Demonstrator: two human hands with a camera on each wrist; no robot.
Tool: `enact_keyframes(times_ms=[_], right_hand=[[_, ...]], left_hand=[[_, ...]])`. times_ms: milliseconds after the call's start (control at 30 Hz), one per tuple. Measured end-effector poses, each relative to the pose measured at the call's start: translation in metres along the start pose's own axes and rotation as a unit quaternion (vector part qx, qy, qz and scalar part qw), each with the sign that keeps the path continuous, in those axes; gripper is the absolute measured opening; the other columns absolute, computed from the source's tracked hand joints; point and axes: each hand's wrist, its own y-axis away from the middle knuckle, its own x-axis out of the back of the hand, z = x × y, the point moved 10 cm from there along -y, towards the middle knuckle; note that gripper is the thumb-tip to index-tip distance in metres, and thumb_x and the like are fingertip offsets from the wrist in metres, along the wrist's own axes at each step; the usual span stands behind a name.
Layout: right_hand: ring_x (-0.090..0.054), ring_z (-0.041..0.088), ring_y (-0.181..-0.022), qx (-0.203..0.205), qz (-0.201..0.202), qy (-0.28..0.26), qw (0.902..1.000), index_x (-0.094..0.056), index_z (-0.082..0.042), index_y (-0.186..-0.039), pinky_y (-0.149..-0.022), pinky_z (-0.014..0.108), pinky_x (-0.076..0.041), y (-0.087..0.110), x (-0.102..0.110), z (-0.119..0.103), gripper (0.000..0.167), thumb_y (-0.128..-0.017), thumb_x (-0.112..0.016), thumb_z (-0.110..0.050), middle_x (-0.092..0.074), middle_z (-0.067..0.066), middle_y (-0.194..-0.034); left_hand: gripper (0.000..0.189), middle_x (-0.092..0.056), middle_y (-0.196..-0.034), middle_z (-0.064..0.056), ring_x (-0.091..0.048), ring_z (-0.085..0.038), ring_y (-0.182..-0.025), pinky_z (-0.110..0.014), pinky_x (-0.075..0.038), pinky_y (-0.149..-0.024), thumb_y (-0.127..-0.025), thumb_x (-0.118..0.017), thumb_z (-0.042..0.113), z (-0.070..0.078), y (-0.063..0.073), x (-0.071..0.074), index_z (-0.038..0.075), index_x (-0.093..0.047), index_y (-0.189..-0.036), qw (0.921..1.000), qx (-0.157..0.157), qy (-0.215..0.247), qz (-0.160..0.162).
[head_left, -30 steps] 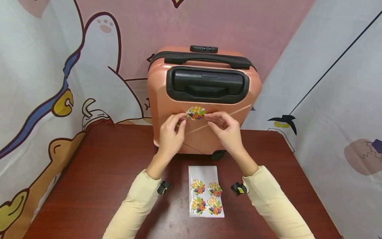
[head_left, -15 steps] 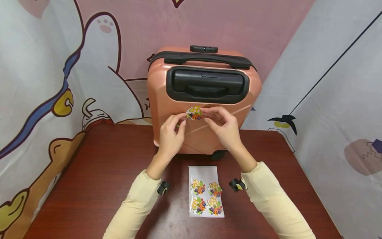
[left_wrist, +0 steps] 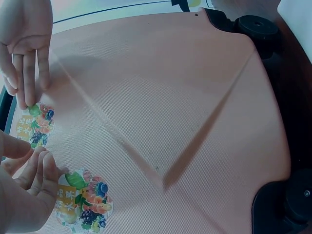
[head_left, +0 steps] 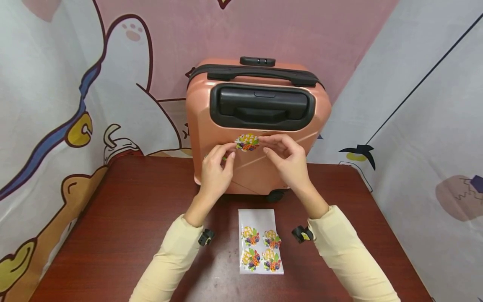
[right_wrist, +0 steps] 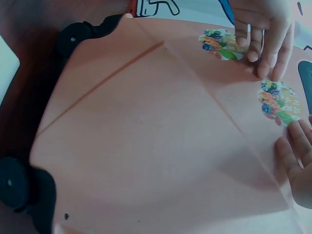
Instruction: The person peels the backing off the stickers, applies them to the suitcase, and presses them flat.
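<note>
A round fruit-print sticker [head_left: 247, 142] lies against the front of the upright pink suitcase [head_left: 253, 172], below its black handle recess. My left hand [head_left: 217, 167] touches the sticker's left edge with its fingertips, thumb apart from the index finger. At the right edge, my right hand [head_left: 288, 157] has its extended fingertips touching or just beside the sticker. A second fruit sticker [left_wrist: 85, 201] is on the suitcase beside my left hand; in the head view that hand mostly hides it. The right wrist view shows both stickers flat on the shell.
A white backing sheet [head_left: 256, 218] with several fruit stickers lies on the dark red table [head_left: 151, 235] in front of the suitcase. Black wheels [head_left: 275, 196] are at the suitcase's base. A cartoon-printed cloth [head_left: 166, 50] hangs behind and at both sides.
My right hand slid left over the sticker's right part, then back right to its edge, uncovering the print. My left hand has stayed at the left edge.
</note>
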Motion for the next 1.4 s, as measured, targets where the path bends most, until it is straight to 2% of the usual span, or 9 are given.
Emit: enact_keyframes(times_ms=[200, 400, 600, 933, 1133, 1233, 1333, 1400], right_hand=[[-0.061, 0.025, -0.096, -0.03, 0.0, 0.007, 0.9995, -0.06, 0.007, -0.101, -0.081, 0.026, -0.048, 0.004, 0.001, 0.002, 0.019, -0.082, -0.06, 0.009, -0.064, 0.019, -0.104], [-0.059, 0.034, -0.096, -0.023, 0.002, 0.01, 0.9997, -0.057, 0.015, -0.098, -0.082, 0.029, -0.048, 0.007, -0.001, -0.016, 0.017, -0.081, -0.056, 0.015, -0.061, 0.028, -0.102], [-0.06, 0.032, -0.093, -0.032, 0.003, 0.027, 0.9991, -0.058, 0.015, -0.095, -0.079, 0.024, -0.048, 0.009, 0.001, -0.013, 0.013, -0.082, -0.057, 0.013, -0.061, 0.029, -0.099], [-0.061, 0.034, -0.085, -0.062, -0.011, 0.012, 0.9979, -0.063, 0.006, -0.092, -0.073, 0.023, -0.05, 0.022, 0.004, 0.03, 0.009, -0.084, -0.062, 0.002, -0.066, 0.02, -0.09], [-0.063, 0.03, -0.083, -0.085, -0.025, 0.012, 0.996, -0.063, 0.005, -0.091, -0.073, 0.024, -0.05, 0.032, 0.002, 0.045, 0.01, -0.084, -0.063, -0.002, -0.066, 0.019, -0.087], [-0.062, 0.033, -0.082, -0.103, -0.029, 0.011, 0.9942, -0.062, 0.006, -0.09, -0.072, 0.023, -0.05, 0.038, 0.002, 0.051, 0.008, -0.084, -0.062, 0.0, -0.066, 0.02, -0.086], [-0.061, 0.037, -0.081, -0.123, -0.035, 0.018, 0.9917, -0.06, 0.01, -0.09, -0.069, 0.023, -0.051, 0.044, 0.001, 0.048, 0.008, -0.084, -0.06, 0.005, -0.065, 0.025, -0.086], [-0.063, 0.032, -0.079, -0.134, -0.038, 0.02, 0.9901, -0.06, 0.011, -0.09, -0.068, 0.023, -0.051, 0.049, 0.001, 0.049, 0.008, -0.084, -0.059, 0.006, -0.064, 0.027, -0.087]], left_hand=[[0.018, -0.062, -0.088, -0.01, -0.057, -0.018, -0.076, -0.037, -0.047, -0.058, -0.087, -0.056, 0.0, -0.001, 0.001, 0.0, 0.0, -0.064, -0.103, 1.0, 0.003, 0.006, -0.004], [0.018, -0.062, -0.086, -0.009, -0.056, -0.018, -0.075, -0.039, -0.046, -0.058, -0.086, -0.057, 0.0, -0.002, 0.003, 0.0, 0.0, -0.065, -0.102, 1.0, 0.002, 0.003, -0.002], [0.017, -0.063, -0.084, -0.009, -0.054, -0.017, -0.07, -0.037, -0.045, -0.058, -0.086, -0.057, 0.0, -0.006, 0.011, -0.003, -0.001, -0.064, -0.101, 0.9999, 0.009, 0.005, -0.011], [0.015, -0.062, -0.083, -0.009, -0.056, -0.017, -0.069, -0.032, -0.047, -0.057, -0.086, -0.059, 0.002, -0.02, 0.031, -0.012, -0.001, -0.065, -0.1, 0.9986, 0.032, 0.008, -0.041], [0.016, -0.062, -0.083, -0.008, -0.055, -0.016, -0.068, -0.033, -0.047, -0.057, -0.085, -0.06, 0.001, -0.029, 0.046, -0.018, -0.001, -0.065, -0.099, 0.9968, 0.048, 0.004, -0.064], [0.016, -0.063, -0.084, -0.009, -0.056, -0.017, -0.069, -0.032, -0.048, -0.058, -0.085, -0.06, 0.001, -0.035, 0.054, -0.022, -0.001, -0.065, -0.1, 0.9955, 0.059, 0.008, -0.074], [0.017, -0.063, -0.085, -0.008, -0.057, -0.016, -0.07, -0.028, -0.048, -0.058, -0.085, -0.061, 0.001, -0.04, 0.061, -0.025, -0.002, -0.065, -0.101, 0.9942, 0.069, 0.008, -0.082], [0.017, -0.063, -0.085, -0.008, -0.057, -0.016, -0.071, -0.025, -0.048, -0.059, -0.085, -0.06, 0.001, -0.043, 0.066, -0.026, -0.001, -0.065, -0.101, 0.9932, 0.074, 0.007, -0.089]])
